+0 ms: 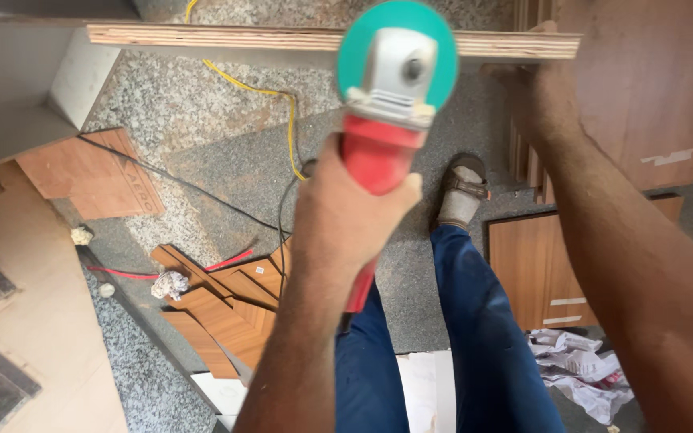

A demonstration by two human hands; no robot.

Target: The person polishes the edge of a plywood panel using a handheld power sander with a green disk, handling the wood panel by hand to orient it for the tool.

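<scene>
Head cam: left hand (346,200) clenched round red angle grinder (387,120), teal disc guard against plywood edge (282,38). Right hand (535,88) grips same ply edge at its right end. On floor below: yellow cable (270,96), laminate offcuts (226,305), white crumpled paper (583,373) lower right, white tape strip (667,158) on brown board.

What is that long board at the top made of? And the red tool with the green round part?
The board looks like plywood: its bare edge shows thin stacked layers of pale wood. The tool in the left hand seems to have a glossy red plastic body, a dull grey metal head and a matte green guard, though painted metal or plastic is hard to tell. The right hand steadies the board.
</scene>
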